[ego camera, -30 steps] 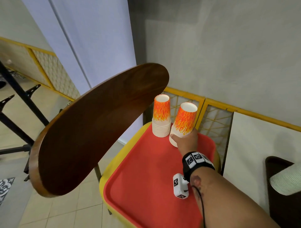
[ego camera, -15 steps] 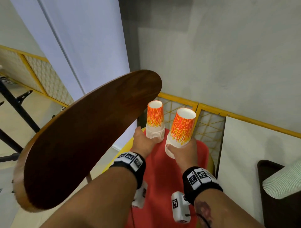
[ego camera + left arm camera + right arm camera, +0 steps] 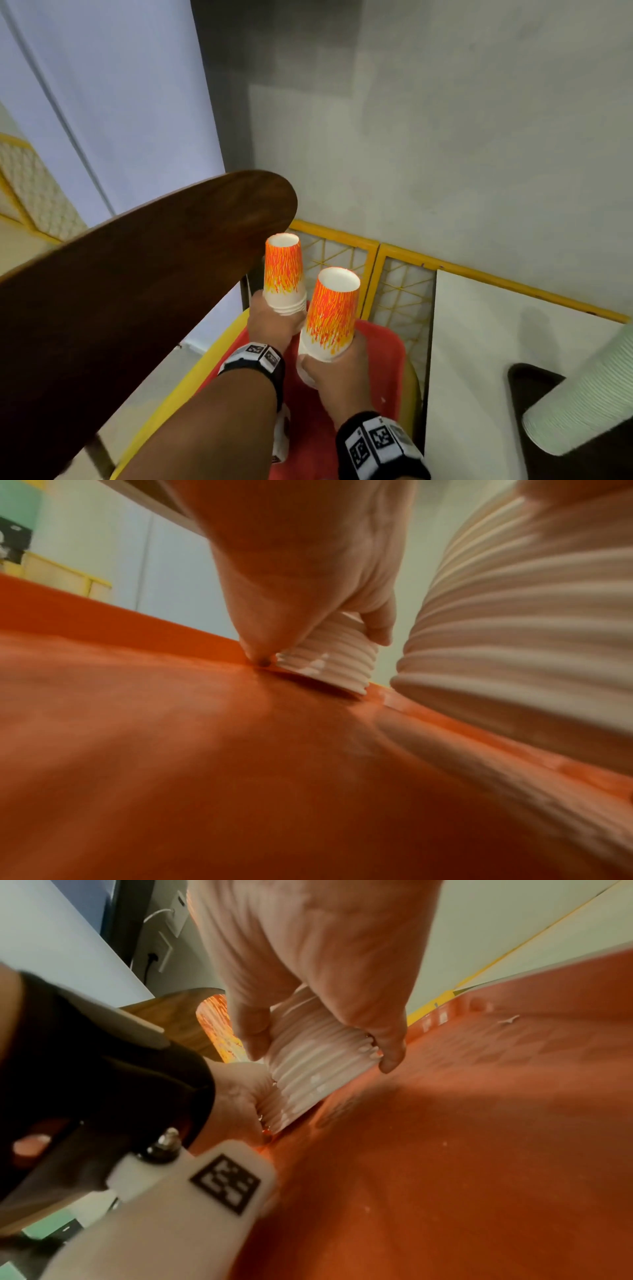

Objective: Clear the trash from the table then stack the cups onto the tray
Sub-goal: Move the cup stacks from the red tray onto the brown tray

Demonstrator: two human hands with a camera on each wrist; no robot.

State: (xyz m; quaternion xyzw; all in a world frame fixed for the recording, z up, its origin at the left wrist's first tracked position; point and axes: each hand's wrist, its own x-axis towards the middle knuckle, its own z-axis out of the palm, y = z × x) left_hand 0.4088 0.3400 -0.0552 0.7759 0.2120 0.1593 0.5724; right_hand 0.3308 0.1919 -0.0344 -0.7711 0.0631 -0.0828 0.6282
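Note:
Two upside-down stacks of flame-patterned paper cups sit at the far end of the red tray [image 3: 383, 373]. My left hand [image 3: 270, 320] grips the rims of the left stack [image 3: 283, 270], whose base [image 3: 329, 656] tilts slightly off the tray floor [image 3: 171, 750]. My right hand [image 3: 337, 373] holds the right stack [image 3: 334, 315] by its ribbed rims [image 3: 315, 1053], leaning it toward me, lifted off the tray [image 3: 445, 1150]. In the left wrist view the right stack [image 3: 531, 615] fills the right side.
A dark wooden chair back [image 3: 120, 301] rises at the left, close to the left stack. The tray rests on a yellow seat [image 3: 178, 394]. A yellow-framed lattice [image 3: 394, 291] and grey wall stand behind. A pale green cup stack [image 3: 582, 397] lies at the right.
My left hand came in and took hold of the left stack. My right hand lifted and tilted the right stack nearer to me.

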